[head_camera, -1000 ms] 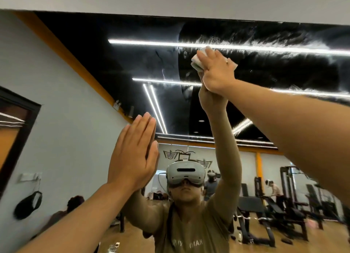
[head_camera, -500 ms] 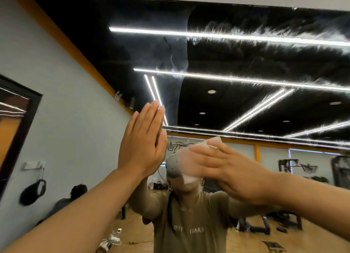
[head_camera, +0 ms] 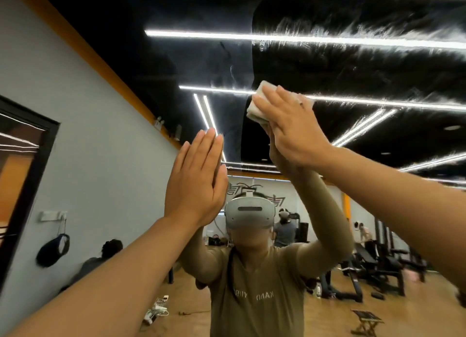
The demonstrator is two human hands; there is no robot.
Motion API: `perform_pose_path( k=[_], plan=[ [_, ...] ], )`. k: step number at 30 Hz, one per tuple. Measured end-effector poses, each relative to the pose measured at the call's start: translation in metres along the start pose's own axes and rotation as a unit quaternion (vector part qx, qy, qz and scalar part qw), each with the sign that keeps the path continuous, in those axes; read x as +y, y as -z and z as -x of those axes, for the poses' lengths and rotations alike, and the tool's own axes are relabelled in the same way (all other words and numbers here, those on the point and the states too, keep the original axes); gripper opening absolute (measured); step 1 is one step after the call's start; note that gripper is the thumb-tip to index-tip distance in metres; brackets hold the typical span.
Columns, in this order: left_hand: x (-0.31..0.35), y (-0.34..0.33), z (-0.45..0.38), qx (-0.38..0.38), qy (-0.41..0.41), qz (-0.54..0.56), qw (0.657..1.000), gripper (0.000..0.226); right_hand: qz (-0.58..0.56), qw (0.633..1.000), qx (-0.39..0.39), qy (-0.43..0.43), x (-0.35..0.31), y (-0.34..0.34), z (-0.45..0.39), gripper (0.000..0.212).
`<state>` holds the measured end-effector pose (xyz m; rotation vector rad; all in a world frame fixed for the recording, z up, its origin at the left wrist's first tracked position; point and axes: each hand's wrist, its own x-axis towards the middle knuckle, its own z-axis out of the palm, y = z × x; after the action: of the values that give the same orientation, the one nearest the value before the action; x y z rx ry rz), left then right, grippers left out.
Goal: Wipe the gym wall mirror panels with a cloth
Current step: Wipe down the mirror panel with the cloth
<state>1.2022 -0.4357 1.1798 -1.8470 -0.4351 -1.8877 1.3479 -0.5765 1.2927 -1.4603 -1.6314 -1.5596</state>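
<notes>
While right hand [head_camera: 292, 132] presses folded white cloth [head_camera: 257, 104] flat on mirror [head_camera: 353, 66], fingers straight, left hand [head_camera: 196, 182] rests open-palmed on glass, apart.

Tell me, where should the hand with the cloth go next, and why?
Probably sideways to the right. The right hand presses the cloth flat on the mirror, and white streaks show there, above and right of it.

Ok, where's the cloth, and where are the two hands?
cloth [head_camera: 257, 104], head view, on its white folded left edge.
right hand [head_camera: 292, 129], head view, on the back of the hand pressing the cloth to the mirror.
left hand [head_camera: 194, 185], head view, on the back of the flat hand.
</notes>
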Motion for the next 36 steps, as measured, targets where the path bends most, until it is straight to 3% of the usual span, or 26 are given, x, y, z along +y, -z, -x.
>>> perform_pose_path(
  k=[4, 8, 14, 16, 18, 22, 26, 31, 36],
  plan=[
    [0.001, 0.001, 0.0, -0.002, -0.002, -0.006, 1.0, 0.058, -0.011, 0.993, -0.043, 0.11, -0.031, -0.021, 0.096, 0.061],
    [0.001, 0.003, -0.001, -0.006, -0.002, -0.006, 1.0, 0.055, 0.077, 0.954, -0.141, 0.253, -0.056, -0.034, 0.189, 0.07],
    [0.004, 0.005, -0.001, -0.027, 0.0, -0.026, 0.999, 0.06, 0.109, 0.901, -0.193, 0.373, -0.038, -0.024, 0.203, 0.075],
    [0.003, 0.006, 0.0, -0.033, -0.005, -0.031, 0.999, 0.063, 0.098, 0.907, -0.186, 0.365, -0.026, -0.019, 0.183, 0.08],
    [0.002, 0.006, 0.001, -0.037, -0.012, -0.035, 0.999, 0.066, 0.073, 0.938, -0.146, 0.306, -0.01, -0.013, 0.154, 0.08],
    [0.0, 0.006, 0.0, -0.033, -0.014, -0.046, 0.998, 0.069, 0.014, 0.997, -0.013, 0.081, 0.036, 0.013, 0.087, 0.062],
    [0.001, 0.005, 0.0, -0.037, -0.012, -0.051, 0.998, 0.071, -0.01, 0.996, 0.048, -0.07, 0.064, 0.023, 0.065, 0.057],
    [0.001, 0.005, 0.0, -0.036, -0.013, -0.061, 0.997, 0.072, -0.033, 0.997, 0.037, -0.056, 0.038, 0.005, 0.122, 0.056],
    [0.003, 0.009, 0.001, -0.053, -0.012, -0.07, 0.996, 0.081, 0.011, 0.992, -0.058, 0.11, 0.016, -0.005, 0.221, 0.065]
  ],
)
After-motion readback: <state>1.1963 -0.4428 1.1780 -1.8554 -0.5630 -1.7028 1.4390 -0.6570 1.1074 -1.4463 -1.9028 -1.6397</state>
